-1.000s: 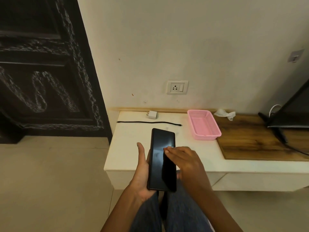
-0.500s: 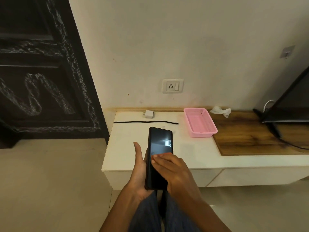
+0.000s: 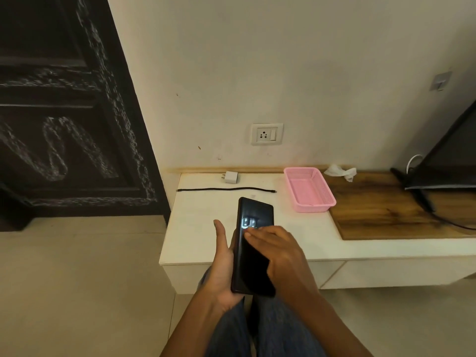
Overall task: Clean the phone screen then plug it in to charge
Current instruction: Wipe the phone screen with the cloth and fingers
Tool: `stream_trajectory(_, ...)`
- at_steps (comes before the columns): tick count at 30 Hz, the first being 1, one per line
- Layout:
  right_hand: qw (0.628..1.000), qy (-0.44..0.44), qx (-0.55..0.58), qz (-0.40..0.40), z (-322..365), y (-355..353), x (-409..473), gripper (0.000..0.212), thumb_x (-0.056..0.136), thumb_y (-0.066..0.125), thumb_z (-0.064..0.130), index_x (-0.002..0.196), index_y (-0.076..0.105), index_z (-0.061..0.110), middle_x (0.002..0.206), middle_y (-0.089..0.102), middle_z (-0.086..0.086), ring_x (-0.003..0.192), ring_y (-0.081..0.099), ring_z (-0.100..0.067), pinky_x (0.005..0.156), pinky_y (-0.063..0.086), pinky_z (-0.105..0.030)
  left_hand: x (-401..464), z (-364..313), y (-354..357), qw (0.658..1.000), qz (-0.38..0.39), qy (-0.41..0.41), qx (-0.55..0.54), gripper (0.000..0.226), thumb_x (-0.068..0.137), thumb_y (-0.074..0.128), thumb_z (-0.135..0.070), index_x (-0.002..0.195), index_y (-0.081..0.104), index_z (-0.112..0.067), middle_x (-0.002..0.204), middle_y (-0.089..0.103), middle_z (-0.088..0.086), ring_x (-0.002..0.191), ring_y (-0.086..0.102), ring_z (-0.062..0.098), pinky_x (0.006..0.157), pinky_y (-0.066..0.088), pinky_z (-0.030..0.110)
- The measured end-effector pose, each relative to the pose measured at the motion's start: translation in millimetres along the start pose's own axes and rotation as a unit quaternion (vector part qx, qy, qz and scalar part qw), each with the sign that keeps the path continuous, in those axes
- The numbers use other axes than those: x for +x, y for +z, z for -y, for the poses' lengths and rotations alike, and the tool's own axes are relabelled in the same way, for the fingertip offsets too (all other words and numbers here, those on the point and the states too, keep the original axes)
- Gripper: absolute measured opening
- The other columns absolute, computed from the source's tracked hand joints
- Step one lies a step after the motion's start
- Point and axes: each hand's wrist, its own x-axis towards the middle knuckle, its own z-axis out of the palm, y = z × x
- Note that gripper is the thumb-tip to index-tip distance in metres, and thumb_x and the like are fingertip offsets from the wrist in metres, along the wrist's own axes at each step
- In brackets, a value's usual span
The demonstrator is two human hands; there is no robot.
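Note:
A black phone [image 3: 253, 215] is held upright over the front of the white cabinet top [image 3: 195, 228]. My left hand [image 3: 222, 266] grips it from below and behind, thumb straight along its left edge. The fingertips of my right hand [image 3: 280, 253] press on the middle of the screen, just under a small bright patch; I cannot tell whether a cloth is beneath them. Behind the phone, a white charger plug [image 3: 230, 177] and a straight black cable [image 3: 226, 189] lie on the cabinet top. A wall socket [image 3: 266, 134] is above them.
A pink basket [image 3: 313, 207] stands right of the phone. A crumpled white tissue [image 3: 340, 171] lies on the wooden board [image 3: 381, 212] beyond it. A dark screen [image 3: 450, 163] with cords leans at far right. A dark carved door [image 3: 64, 124] fills the left.
My right fingertips slid down and left across the screen, then back up to its middle. My left hand kept its hold on the phone. A bright patch now shows on the glass.

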Motion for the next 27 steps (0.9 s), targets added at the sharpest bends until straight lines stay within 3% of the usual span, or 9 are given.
stream_trajectory(5,1.0,-0.015,0.023,-0.009,21,5,-12,0.036,0.066,0.067,-0.004,0.101,0.071,0.002,0.106,0.071,-0.008,0.103,0.059,-0.016,0.093,0.044,-0.019,-5,-1,2,1.0,0.007,0.004,0.002,0.099,0.059,0.042,-0.091,0.106,0.074,-0.009,0.104,0.072,0.018,0.099,0.069,0.031,0.082,0.058,0.045)
stream_trajectory(10,0.999,-0.007,0.03,-0.013,14,-9,-13,0.044,0.058,0.076,-0.016,0.099,0.071,-0.002,0.101,0.071,-0.012,0.092,0.067,-0.026,0.075,0.057,-0.037,-18,5,15,1.0,-0.003,0.013,0.023,0.096,0.059,0.041,-0.09,0.107,0.074,-0.013,0.11,0.071,0.019,0.103,0.068,0.033,0.08,0.057,0.044)
stream_trajectory(12,0.998,0.02,0.054,-0.031,16,-14,-11,0.047,0.055,0.075,-0.022,0.098,0.071,-0.003,0.101,0.071,-0.013,0.094,0.067,-0.027,0.077,0.057,-0.042,-22,8,20,1.0,-0.007,0.012,0.026,0.094,0.06,0.039,-0.09,0.106,0.074,-0.016,0.11,0.071,0.018,0.103,0.068,0.032,0.078,0.058,0.043)
stream_trajectory(14,0.998,-0.005,0.061,-0.031,26,-13,-20,0.047,0.059,0.065,-0.021,0.1,0.071,0.001,0.103,0.071,-0.008,0.101,0.063,-0.021,0.089,0.051,-0.036,-25,8,19,1.0,-0.013,0.01,0.024,0.101,0.057,0.039,-0.092,0.107,0.074,-0.012,0.112,0.07,0.019,0.106,0.066,0.033,0.083,0.057,0.045)
stream_trajectory(16,0.997,-0.044,0.07,-0.004,39,-12,-34,0.041,0.063,0.059,-0.012,0.099,0.072,0.003,0.103,0.071,-0.007,0.103,0.06,-0.015,0.091,0.045,-0.03,-31,9,15,1.0,-0.004,0.002,0.019,0.115,0.053,0.04,-0.095,0.118,0.067,-0.004,0.127,0.061,0.023,0.12,0.057,0.034,0.1,0.047,0.048)
stream_trajectory(17,0.995,-0.055,0.081,0.005,41,-13,-36,0.037,0.064,0.062,-0.01,0.098,0.072,0.001,0.102,0.071,-0.009,0.101,0.06,-0.015,0.088,0.047,-0.03,-34,10,15,1.0,-0.003,0.005,0.018,0.116,0.052,0.04,-0.095,0.118,0.067,-0.004,0.126,0.061,0.023,0.119,0.058,0.035,0.101,0.047,0.049)
stream_trajectory(20,0.998,-0.052,0.033,-0.01,33,-21,-21,0.035,0.062,0.075,-0.013,0.095,0.072,-0.002,0.098,0.072,-0.011,0.091,0.067,-0.024,0.074,0.057,-0.033,-40,11,19,1.0,-0.014,0.025,0.008,0.104,0.055,0.038,-0.093,0.108,0.073,-0.011,0.108,0.07,0.022,0.102,0.068,0.035,0.078,0.058,0.048)
stream_trajectory(24,0.997,-0.039,0.04,-0.048,31,-19,-14,0.039,0.062,0.07,-0.018,0.097,0.072,-0.001,0.099,0.072,-0.011,0.092,0.066,-0.027,0.08,0.055,-0.037,-41,3,22,0.999,-0.017,0.037,-0.01,0.101,0.057,0.037,-0.093,0.107,0.074,-0.013,0.111,0.07,0.021,0.104,0.067,0.034,0.081,0.057,0.046)
stream_trajectory(27,0.993,-0.088,0.077,0.005,39,-11,-28,0.046,0.063,0.059,-0.015,0.103,0.07,0.003,0.107,0.069,-0.007,0.104,0.061,-0.021,0.09,0.048,-0.036,-40,-2,16,0.999,-0.025,0.037,-0.017,0.108,0.056,0.035,-0.095,0.105,0.074,-0.007,0.116,0.067,0.023,0.112,0.062,0.035,0.097,0.049,0.047)
